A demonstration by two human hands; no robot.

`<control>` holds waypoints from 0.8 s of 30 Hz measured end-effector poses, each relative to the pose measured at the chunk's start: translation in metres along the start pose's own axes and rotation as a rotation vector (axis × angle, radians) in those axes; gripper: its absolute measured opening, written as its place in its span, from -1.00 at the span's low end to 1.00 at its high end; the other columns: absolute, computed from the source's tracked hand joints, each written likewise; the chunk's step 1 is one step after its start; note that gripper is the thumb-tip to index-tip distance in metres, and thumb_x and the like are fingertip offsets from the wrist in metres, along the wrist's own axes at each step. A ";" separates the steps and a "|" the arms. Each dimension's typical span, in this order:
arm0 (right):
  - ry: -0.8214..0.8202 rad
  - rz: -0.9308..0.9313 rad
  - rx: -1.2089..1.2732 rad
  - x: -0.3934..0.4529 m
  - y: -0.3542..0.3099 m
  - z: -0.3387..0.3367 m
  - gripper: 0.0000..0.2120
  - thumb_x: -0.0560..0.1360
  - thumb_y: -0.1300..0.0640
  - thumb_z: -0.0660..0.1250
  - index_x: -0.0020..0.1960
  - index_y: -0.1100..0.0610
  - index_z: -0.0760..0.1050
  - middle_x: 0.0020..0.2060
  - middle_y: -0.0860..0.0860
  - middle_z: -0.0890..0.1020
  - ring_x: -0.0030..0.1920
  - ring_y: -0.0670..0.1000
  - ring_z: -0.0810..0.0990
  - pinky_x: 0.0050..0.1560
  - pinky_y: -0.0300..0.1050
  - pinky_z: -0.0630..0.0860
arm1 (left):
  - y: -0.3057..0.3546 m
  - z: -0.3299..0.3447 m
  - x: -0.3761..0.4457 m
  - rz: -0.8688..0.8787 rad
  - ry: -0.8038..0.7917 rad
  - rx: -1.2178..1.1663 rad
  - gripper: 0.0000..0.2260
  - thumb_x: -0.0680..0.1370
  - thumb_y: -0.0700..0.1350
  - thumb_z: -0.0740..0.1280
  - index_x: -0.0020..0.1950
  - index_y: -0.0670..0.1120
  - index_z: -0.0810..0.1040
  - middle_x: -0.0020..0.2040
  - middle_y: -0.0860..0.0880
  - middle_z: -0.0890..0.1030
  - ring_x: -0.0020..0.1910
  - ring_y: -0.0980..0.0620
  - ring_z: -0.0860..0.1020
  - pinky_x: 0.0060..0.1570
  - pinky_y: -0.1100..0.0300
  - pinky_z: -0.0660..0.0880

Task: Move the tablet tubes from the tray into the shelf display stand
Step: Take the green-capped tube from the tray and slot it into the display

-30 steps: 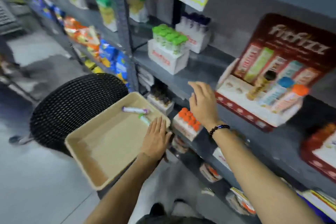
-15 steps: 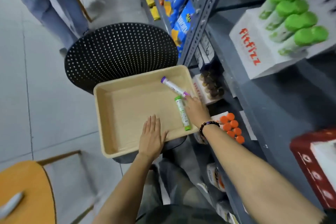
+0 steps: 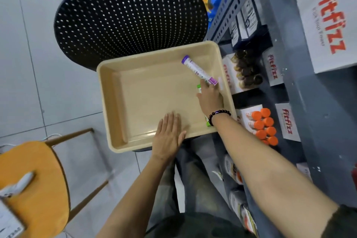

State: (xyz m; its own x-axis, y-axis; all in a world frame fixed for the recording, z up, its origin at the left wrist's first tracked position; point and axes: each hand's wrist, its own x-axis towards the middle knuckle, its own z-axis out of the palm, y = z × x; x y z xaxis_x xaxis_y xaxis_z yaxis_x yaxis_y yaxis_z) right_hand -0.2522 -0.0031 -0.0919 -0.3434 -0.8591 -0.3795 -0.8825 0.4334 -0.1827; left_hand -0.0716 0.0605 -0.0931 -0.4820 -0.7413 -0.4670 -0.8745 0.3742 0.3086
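A beige tray [image 3: 108, 102] rests on a black perforated seat. Two tablet tubes lie in its right part. The purple-capped tube [image 3: 197, 68] slants along the far right side. The green tube [image 3: 199, 88] is mostly covered by my right hand [image 3: 210, 96], and only its two ends show. My right hand lies palm down over it, fingertips touching the purple tube's near end; whether it grips a tube is hidden. My left hand [image 3: 168, 135] lies flat on the tray's near rim, holding nothing. The red display stand is out of view.
Grey metal shelves run along the right, with a white Fitfizz box [image 3: 324, 25] on top and boxes of orange-capped tubes [image 3: 264, 125] and brown-capped tubes [image 3: 247, 71] below. The black perforated seat [image 3: 125, 15] is behind the tray. An orange stool [image 3: 32, 179] stands at the lower left.
My view has dropped from the shelf to the tray. My right hand came down from the shelf into the tray and now covers the green tube. My left hand stayed on the rim.
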 end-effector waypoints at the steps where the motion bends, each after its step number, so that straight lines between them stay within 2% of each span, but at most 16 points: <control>1: 0.004 0.005 0.006 0.002 -0.001 0.001 -0.63 0.55 0.21 0.25 0.33 0.20 0.28 0.19 0.29 0.46 0.19 0.25 0.44 -0.04 0.10 0.55 | -0.001 0.002 0.001 0.006 -0.003 0.003 -0.29 0.53 0.18 -0.39 0.47 -0.20 0.15 0.48 -0.21 0.22 0.46 -0.19 0.18 0.44 -0.08 0.10; 4: 0.040 -0.002 0.045 0.004 -0.002 0.001 -0.72 0.55 0.30 0.21 0.26 0.22 0.36 0.14 0.25 0.52 0.11 0.24 0.50 -0.08 0.07 0.55 | -0.002 0.004 0.001 0.000 0.010 0.021 -0.30 0.54 0.19 -0.36 0.48 -0.19 0.15 0.48 -0.20 0.21 0.47 -0.19 0.17 0.44 -0.07 0.08; 7: 0.079 -0.016 0.191 0.000 -0.002 -0.005 -0.72 0.52 0.35 0.20 0.22 0.22 0.40 0.13 0.22 0.54 0.09 0.25 0.51 -0.13 0.03 0.52 | -0.002 0.003 0.001 0.014 0.001 0.017 -0.25 0.51 0.20 -0.43 0.48 -0.20 0.14 0.49 -0.20 0.21 0.47 -0.18 0.17 0.45 -0.06 0.08; 11: 0.164 0.026 0.301 -0.013 0.001 -0.028 -0.68 0.49 0.29 0.22 0.23 0.17 0.40 0.01 0.22 0.59 0.01 0.25 0.55 -0.21 -0.04 0.47 | 0.002 -0.003 -0.001 0.026 0.010 -0.015 -0.21 0.52 0.22 -0.40 0.42 -0.28 0.24 0.42 -0.28 0.31 0.41 -0.24 0.28 0.39 -0.09 0.22; 15: 0.242 0.073 0.352 -0.032 0.005 -0.069 -0.66 0.46 0.25 0.26 0.22 0.13 0.42 -0.05 0.24 0.59 -0.07 0.26 0.55 -0.22 -0.02 0.47 | -0.001 -0.009 0.000 0.083 -0.019 0.045 -0.01 0.31 0.28 -0.64 0.48 -0.25 0.02 0.51 -0.24 0.09 0.50 -0.17 0.05 0.47 0.04 -0.01; 17: 0.334 0.110 0.378 -0.047 0.008 -0.094 -0.66 0.43 0.23 0.29 0.20 0.12 0.45 -0.04 0.24 0.60 -0.06 0.26 0.55 -0.21 -0.03 0.46 | 0.000 -0.018 -0.001 0.116 -0.028 0.111 -0.03 0.30 0.26 -0.66 0.49 -0.25 -0.03 0.52 -0.24 0.04 0.51 -0.16 0.01 0.47 0.05 -0.05; 18: 0.393 0.128 0.388 -0.057 0.010 -0.107 -0.66 0.42 0.23 0.30 0.19 0.11 0.46 -0.05 0.24 0.60 -0.05 0.26 0.55 -0.19 -0.03 0.47 | 0.003 -0.023 -0.001 0.139 -0.035 0.133 -0.11 0.37 0.23 -0.60 0.49 -0.25 -0.04 0.53 -0.24 0.03 0.51 -0.15 -0.01 0.47 0.05 -0.06; 20: 0.510 0.165 0.404 -0.078 0.013 -0.133 -0.64 0.41 0.21 0.30 0.20 0.09 0.47 -0.06 0.26 0.59 -0.06 0.28 0.56 -0.14 0.01 0.51 | 0.014 -0.035 0.001 0.185 -0.025 0.133 -0.37 0.58 0.15 -0.28 0.49 -0.26 -0.05 0.53 -0.24 0.01 0.51 -0.14 -0.03 0.47 0.06 -0.09; 22: 0.615 0.216 0.410 -0.104 0.018 -0.157 -0.64 0.42 0.20 0.30 0.22 0.08 0.46 -0.05 0.26 0.58 -0.06 0.30 0.56 -0.11 0.06 0.55 | 0.034 -0.049 0.006 0.282 0.014 0.117 -0.43 0.63 0.08 -0.02 0.48 -0.27 -0.03 0.53 -0.24 0.02 0.51 -0.14 -0.02 0.47 0.06 -0.10; 24: 0.693 0.282 0.397 -0.134 0.026 -0.180 -0.63 0.44 0.17 0.30 0.25 0.06 0.44 -0.03 0.22 0.57 -0.07 0.30 0.55 -0.12 0.08 0.55 | 0.062 -0.066 0.009 0.421 0.084 0.101 -0.43 0.63 0.05 0.06 0.47 -0.30 0.02 0.51 -0.27 0.07 0.50 -0.17 0.02 0.47 0.05 -0.08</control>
State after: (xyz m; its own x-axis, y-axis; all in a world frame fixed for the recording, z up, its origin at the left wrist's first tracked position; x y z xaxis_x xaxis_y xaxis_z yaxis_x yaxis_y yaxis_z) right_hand -0.2866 0.0739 0.1171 -0.7674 -0.6210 0.1597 -0.6005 0.6088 -0.5184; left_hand -0.1267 0.0400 -0.0239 -0.7949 -0.5538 -0.2478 -0.6058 0.7025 0.3734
